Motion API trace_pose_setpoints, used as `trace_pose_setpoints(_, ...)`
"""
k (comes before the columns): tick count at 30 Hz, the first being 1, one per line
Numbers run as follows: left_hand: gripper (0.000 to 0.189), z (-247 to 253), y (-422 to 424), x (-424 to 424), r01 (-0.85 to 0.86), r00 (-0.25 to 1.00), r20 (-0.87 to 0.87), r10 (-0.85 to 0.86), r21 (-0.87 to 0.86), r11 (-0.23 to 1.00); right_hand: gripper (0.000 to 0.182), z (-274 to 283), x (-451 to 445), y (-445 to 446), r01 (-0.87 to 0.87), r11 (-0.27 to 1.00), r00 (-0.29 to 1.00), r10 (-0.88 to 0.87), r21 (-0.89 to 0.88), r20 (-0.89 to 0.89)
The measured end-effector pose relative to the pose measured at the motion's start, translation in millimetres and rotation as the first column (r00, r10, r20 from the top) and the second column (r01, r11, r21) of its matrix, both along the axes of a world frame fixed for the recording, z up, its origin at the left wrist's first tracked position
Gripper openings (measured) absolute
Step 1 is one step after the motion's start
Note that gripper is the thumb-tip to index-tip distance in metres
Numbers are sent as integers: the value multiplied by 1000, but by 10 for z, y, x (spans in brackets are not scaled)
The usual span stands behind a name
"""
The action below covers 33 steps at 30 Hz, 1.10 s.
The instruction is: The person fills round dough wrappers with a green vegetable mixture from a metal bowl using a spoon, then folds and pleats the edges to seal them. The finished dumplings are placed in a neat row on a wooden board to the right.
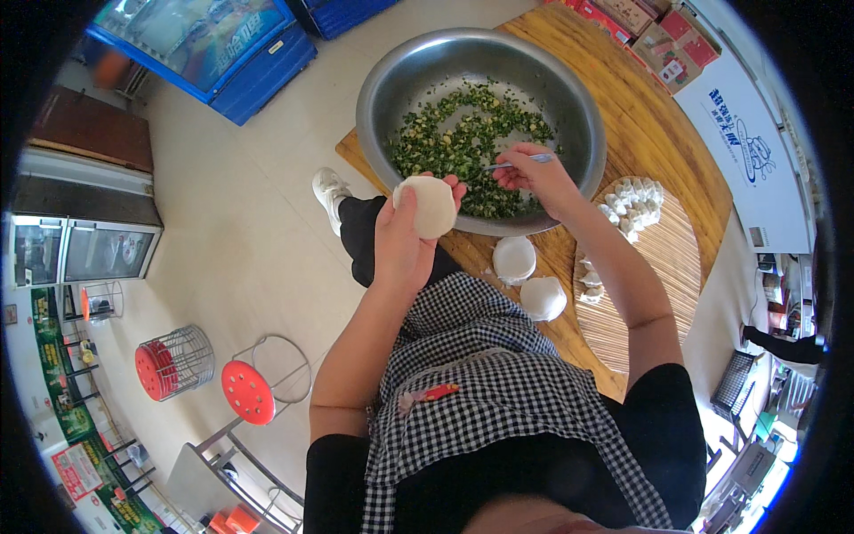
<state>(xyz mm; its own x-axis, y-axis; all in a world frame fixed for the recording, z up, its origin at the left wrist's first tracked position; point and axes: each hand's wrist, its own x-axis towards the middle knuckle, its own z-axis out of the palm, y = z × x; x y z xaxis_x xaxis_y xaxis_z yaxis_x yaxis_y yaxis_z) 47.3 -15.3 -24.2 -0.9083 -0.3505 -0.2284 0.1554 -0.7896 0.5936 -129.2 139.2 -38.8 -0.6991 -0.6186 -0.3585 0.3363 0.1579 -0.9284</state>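
Observation:
My left hand (405,250) holds a round, flat dough wrapper (427,207) on the fingers, with the thumb resting across its face. Between the fingers of my right hand (530,175) is a metal spoon (542,158); its lower end dips toward the filling. Both hands are over the near side of a wide stainless steel basin (580,110). Inside it lies chopped green filling (460,127) with small yellow bits, spread in a loose ring. Two stacks of wrappers, one pale stack (514,259) and a second stack (543,298), sit on the wood just below the basin.
Folded dumplings (634,203) stand in rows on a round slatted tray (667,287) at the right of the wooden table (620,87). Cardboard boxes (667,53) lie on a white chest freezer (740,147). Red stools (248,392) and a blue display freezer (260,73) are on the left.

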Motion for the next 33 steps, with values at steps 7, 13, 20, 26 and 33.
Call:
trace_pose_setpoints(7, 37, -199, 14, -503, -8, 998, 63, 1, 123, 992, 21, 424, 423, 138, 79, 984, 942, -126, -159, -311)
trace_pose_setpoints(13, 31, 177, 77, -608, -102, 995, 54, 87, 402, 910, 36, 319, 670, 123, -72, 980, -194, 170, 187, -966)
trace_pose_setpoints(20, 34, -3, -22, -550, -120, 990, 100, 99, 232, 965, 23, 511, 622, 187, -145, 989, 261, 40, 1, -964)
trace_pose_setpoints(26, 33, 36, 104, -588, -65, 996, 63, 58, 123, 990, 11, 286, 437, 16, 17, 977, 982, -55, -211, -178)
trace_pose_setpoints(33, 32, 83, 24, -532, -134, 990, 66, 123, 211, 968, 9, 564, 603, 137, -33, 992, 627, -75, -123, -775)
